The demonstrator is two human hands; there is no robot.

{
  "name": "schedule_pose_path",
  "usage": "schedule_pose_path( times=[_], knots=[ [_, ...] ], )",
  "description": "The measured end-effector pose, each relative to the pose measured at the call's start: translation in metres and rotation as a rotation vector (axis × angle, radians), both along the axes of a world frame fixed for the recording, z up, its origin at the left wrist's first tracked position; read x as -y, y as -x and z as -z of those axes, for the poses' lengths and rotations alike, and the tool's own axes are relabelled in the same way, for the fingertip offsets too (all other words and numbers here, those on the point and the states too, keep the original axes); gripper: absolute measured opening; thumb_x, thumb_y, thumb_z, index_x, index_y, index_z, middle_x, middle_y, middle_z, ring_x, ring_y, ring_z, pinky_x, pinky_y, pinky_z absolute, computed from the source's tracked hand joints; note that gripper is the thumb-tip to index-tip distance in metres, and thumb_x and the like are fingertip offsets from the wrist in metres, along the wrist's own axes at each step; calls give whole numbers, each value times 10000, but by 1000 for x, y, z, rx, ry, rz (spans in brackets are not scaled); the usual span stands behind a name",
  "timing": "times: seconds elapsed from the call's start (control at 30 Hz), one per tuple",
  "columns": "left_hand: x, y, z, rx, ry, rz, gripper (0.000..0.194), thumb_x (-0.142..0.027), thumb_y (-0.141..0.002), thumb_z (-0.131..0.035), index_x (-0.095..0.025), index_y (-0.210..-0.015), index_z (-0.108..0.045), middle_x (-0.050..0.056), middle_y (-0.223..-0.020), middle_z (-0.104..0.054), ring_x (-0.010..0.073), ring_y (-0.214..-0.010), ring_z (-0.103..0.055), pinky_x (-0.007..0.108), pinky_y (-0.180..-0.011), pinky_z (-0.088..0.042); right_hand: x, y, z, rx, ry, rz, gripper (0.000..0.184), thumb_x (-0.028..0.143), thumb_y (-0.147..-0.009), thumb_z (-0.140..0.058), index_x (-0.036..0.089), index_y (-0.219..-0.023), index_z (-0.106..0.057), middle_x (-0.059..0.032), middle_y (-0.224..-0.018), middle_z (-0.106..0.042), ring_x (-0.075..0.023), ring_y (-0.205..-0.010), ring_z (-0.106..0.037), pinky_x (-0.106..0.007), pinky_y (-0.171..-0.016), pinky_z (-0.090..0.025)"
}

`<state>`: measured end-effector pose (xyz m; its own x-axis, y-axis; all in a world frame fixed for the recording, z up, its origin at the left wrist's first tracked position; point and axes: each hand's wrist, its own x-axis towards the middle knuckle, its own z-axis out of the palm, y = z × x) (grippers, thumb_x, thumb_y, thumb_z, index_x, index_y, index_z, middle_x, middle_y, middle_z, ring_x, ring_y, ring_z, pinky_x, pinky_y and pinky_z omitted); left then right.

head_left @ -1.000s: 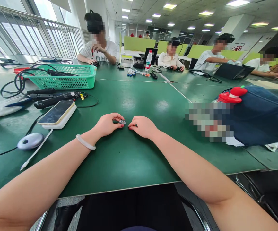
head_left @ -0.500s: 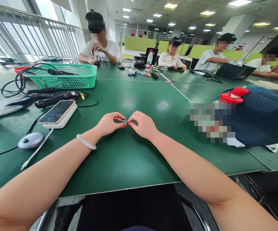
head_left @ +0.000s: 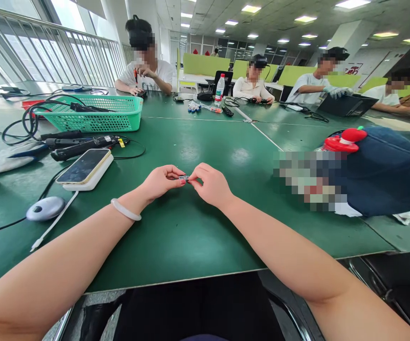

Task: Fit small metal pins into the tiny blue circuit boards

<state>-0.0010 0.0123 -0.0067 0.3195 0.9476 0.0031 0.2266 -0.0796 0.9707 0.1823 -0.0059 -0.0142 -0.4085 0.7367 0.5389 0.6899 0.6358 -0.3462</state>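
Bright windows [head_left: 64, 14] and a pale rail [head_left: 66, 45] are at the far left, past a big green counter [head_left: 176, 251]. At the left side of the counter lies a white and blue glove [head_left: 8, 158]. Closer in is a gray round thing [head_left: 45, 208] with a black wire. Next come black loopy cords [head_left: 31, 116], a green basket [head_left: 102, 124] full of holes, and some long black tools [head_left: 84, 146] in front of it. A phone [head_left: 84, 166] lies on a white block [head_left: 100, 176], and a white cord [head_left: 54, 221] runs down from the block. Behind the basket sits a person [head_left: 146, 61] in a black hat.

A white bracelet [head_left: 126, 210] is on the left arm. The left hand [head_left: 162, 182] is closed on a tiny chip [head_left: 183, 178], with finger and thumb pinching it. The chip is in the middle, between the two hands, above the counter. The right hand [head_left: 208, 184] has its fingertips pinched shut at the right end of the chip. It is too small to tell if they grip it.

Farther back stands a bottle [head_left: 219, 90] with a red cap. To the right, people sit by a dark box [head_left: 347, 105]. Last is a blue bag [head_left: 386, 170] with a red lid [head_left: 340, 143] beside it.
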Motion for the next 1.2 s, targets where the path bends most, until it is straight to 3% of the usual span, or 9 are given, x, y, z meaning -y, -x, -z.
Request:
schedule_pose_path(
  times=[0.27, 0.5, 0.8, 0.97, 1.2],
  knots=[
    [-1, 1, 2, 39, 18, 36, 333, -282, -570, -767, -147, -828, -605, 42, -806, -679, 152, -785, -629, 370, -836, -483, 0, -1, -1, -58, 62, 8, 107, 195, -831, -521, 181, -769, -608, -13, -836, -583, -101, -685, -502, -217, -612, -367],
    [-2, 1, 3, 19, 2, -15, 342, -300, -579, -764, -146, -843, -612, 40, -799, -676, 154, -786, -630, 368, -841, -481, -6, -10, -4, -50, 115, 22, 196, 187, -856, -492, 214, -937, -668, -15, -886, -594, -99, -693, -517, -234, -641, -385],
    [-5, 3, 6, -24, -11, -24, 350, -316, -592, -754, -141, -865, -623, 71, -861, -682, 166, -809, -631, 379, -847, -474, -17, -24, -2, 208, 389, 62, 72, 268, -775, -619, 215, -792, -663, -9, -831, -591, -119, -735, -516, -235, -627, -365],
    [-5, 3, 7, -72, -30, -13, 344, -329, -588, -755, -149, -856, -635, 60, -819, -677, 171, -795, -631, 371, -832, -474, -18, -18, 5, 257, 390, 64, 114, 235, -833, -529, 206, -761, -613, -6, -816, -581, -107, -699, -496, -225, -604, -345],
    [-7, 4, 9, -88, -43, 2, 348, -342, -594, -752, -152, -864, -644, 58, -812, -677, 168, -788, -631, 357, -819, -476, -19, -19, 3, 246, 363, 0, 172, 177, -824, -526, 220, -757, -677, -5, -817, -601, -107, -750, -533, -224, -666, -363]
  ],
)
